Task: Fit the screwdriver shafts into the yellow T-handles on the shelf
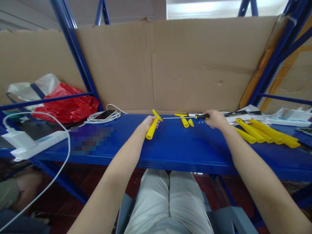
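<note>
My left hand is closed around a yellow T-shaped plastic handle, its hollow round end pointing down toward me. In my right hand is a long screwdriver with a black and yellow grip. The thin shaft runs level to the left, its tip at the crosspiece of the yellow handle; whether it touches a screw is too small to see. Between my hands, on the blue table, lie another yellow T-shaped handle and a small yellow piece. A few tiny pale bits lie near the screwdriver grip.
Several yellow tubular handles lie at the right beside black strips. On the left are a coiled white cable, a red plastic bag and a white power strip. A cardboard sheet stands along the back. Someone's leg shows at lower left.
</note>
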The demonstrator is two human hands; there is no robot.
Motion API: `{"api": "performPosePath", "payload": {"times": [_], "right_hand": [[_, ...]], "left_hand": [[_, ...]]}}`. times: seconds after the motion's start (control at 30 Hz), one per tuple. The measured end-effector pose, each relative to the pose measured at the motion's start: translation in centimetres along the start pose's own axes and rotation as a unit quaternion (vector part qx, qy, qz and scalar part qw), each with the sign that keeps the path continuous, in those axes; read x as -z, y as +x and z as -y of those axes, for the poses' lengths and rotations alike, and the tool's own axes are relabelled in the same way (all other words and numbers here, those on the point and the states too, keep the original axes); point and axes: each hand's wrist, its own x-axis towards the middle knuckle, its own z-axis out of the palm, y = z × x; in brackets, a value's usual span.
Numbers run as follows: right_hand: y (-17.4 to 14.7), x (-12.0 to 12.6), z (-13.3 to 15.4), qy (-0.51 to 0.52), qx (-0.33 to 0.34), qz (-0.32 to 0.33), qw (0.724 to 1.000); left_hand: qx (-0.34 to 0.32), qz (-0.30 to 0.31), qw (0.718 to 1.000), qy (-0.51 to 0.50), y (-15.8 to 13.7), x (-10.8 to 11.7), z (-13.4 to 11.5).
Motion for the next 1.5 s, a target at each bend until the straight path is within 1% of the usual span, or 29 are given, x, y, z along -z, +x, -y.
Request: {"api": "performPosePath", "payload": {"times": [0.2,0.4,0.5,0.63,0.87,1.0,1.17,1.4,1.5], "right_hand": [[0.0,0.1,0.1,-0.005,0.002,0.007,1.000],[-0.1,0.2,0.4,0.007,-0.006,0.008,1.000],[0.0,0.0,0.3,0.004,-0.003,0.005,1.000],[0.1,-0.1,0.1,0.001,0.005,-0.002,1.000],[0.0,-0.1,0.3,-0.010,0.001,0.008,1.000],[-0.1,0.3,0.5,-0.005,-0.004,0.016,1.000],[-0.2,0.5,0.7,0.002,-0.008,0.016,1.000],[0.1,-0.4,0.1,0.004,0.001,-0.007,1.000],[0.2,-0.5,-0.1,0.001,0.006,-0.004,1.000]], "left_hand": [[0.002,-0.006,1.000,0.028,-0.5,-0.4,0.0],[0.003,-0.005,1.000,0.010,-0.4,-0.3,0.0],[0.003,-0.006,1.000,0.021,-0.3,-0.2,0.0],[-0.001,-0.014,0.999,0.045,-0.4,-0.4,-0.1],[0.000,-0.026,0.999,0.041,-0.2,-0.4,0.0],[-0.003,-0.040,0.997,0.064,-0.3,-0.4,-0.1],[-0.005,-0.034,0.997,0.073,-0.3,-0.5,-0.1],[0.003,-0.022,0.997,0.073,0.3,-0.1,0.0],[0.003,-0.013,0.998,0.057,0.5,0.1,0.0]]}}
